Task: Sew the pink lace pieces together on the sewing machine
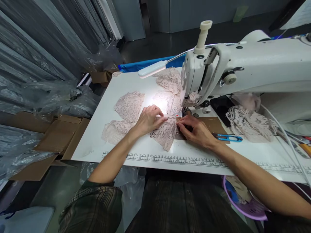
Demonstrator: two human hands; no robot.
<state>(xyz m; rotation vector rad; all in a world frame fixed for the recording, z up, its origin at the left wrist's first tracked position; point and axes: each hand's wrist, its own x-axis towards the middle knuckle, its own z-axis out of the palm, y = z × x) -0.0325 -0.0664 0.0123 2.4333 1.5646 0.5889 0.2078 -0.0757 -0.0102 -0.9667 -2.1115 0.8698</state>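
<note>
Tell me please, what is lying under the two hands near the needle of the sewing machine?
A pale pink lace piece lies under the left hand and the right hand, on the white table. The hands cover the lace just before the needle.

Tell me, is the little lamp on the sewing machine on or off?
On. The lamp points down at the lace beside the left hand, and a bright white patch glows on the table there.

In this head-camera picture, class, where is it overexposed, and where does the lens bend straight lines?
Head view: the lamp burns out the lace beside the left hand and right hand; the printed ruler along the table edge bows; the outer corners fall dark.
</note>
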